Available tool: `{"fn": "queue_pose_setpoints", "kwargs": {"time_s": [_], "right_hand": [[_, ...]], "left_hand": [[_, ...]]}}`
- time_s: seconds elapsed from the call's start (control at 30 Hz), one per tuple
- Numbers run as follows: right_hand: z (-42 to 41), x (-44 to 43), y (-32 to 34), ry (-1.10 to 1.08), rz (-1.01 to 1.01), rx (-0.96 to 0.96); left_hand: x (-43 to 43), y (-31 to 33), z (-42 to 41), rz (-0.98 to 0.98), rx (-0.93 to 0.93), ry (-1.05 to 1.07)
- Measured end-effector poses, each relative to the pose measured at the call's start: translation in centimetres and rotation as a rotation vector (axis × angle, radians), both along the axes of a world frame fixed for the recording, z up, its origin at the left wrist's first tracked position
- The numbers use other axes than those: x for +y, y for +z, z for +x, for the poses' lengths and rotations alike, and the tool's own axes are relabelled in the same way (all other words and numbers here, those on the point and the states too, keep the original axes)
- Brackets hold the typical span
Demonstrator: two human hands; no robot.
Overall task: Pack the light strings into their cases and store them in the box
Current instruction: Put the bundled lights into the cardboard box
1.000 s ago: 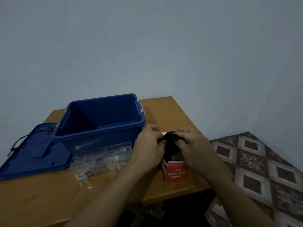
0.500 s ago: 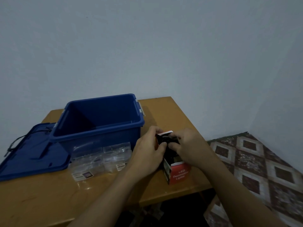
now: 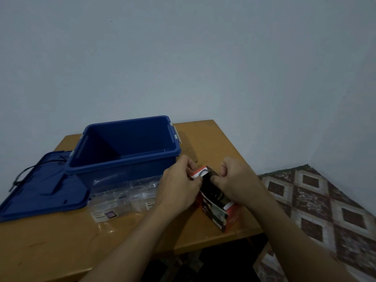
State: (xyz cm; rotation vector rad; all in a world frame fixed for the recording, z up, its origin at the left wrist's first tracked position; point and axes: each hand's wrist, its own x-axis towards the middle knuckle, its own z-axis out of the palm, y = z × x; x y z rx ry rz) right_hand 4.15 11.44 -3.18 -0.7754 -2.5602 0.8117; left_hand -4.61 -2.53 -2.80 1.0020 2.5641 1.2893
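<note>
A red cardboard light case (image 3: 225, 216) stands tilted on the wooden table (image 3: 61, 247) near its right front edge. A dark bundle of light string (image 3: 211, 191) fills its open top. My left hand (image 3: 179, 188) pinches the case's white-and-red top flap at the left. My right hand (image 3: 236, 180) curls round the case's right upper side, thumb against the dark string. The open blue storage box (image 3: 124, 159) stands just behind and left of the hands, its visible inside bare. Clear plastic cases (image 3: 122, 198) lie in front of the box.
The blue lid (image 3: 40, 190) lies flat left of the box, with a black cord (image 3: 22, 176) across it. A wall rises right behind the table. Patterned floor (image 3: 325, 210) lies beyond the table's right edge.
The dark string has gone from above the case down into it. The case has tilted and turned, and my hands have shifted to its top flaps.
</note>
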Motion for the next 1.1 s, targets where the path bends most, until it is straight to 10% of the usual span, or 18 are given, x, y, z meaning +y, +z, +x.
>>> {"fn": "queue_pose_setpoints", "kwargs": {"time_s": [0.5,1.1], "right_hand": [[1.8,1.4,0.5,-0.081,-0.136,-0.153],[3.3,0.0,-2.1,-0.196,-0.340,0.325]], "left_hand": [[-0.1,1.1,-0.3,-0.062,-0.275,0.050],[-0.6,0.9,-0.2,-0.331,-0.089,0.112]]}}
